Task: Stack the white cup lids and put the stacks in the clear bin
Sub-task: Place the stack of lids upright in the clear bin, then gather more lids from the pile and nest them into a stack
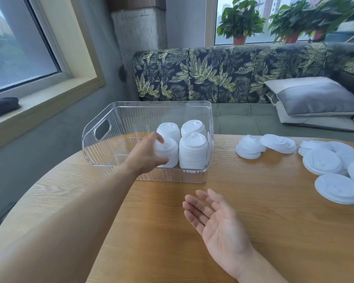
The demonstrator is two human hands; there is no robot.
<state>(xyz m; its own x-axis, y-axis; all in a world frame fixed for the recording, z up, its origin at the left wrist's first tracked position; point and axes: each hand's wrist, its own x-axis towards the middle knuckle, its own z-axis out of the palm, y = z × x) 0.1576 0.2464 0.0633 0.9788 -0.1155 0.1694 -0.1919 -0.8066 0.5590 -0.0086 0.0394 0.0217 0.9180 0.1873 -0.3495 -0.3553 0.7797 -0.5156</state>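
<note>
Soft, even daylight came from the left window [18, 48] and the rear window [266, 9]. Shadows were faint. Frame edges bowed; plants [290, 25] upper right smeared; centre sharp.

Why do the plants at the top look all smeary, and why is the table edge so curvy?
Head view: the potted plants at the top right are streaked by motion blur; the wide-angle lens bends the wooden table edge and the window frame; soft daylight gives faint shadows, and the clear bin shows little glare.
</note>
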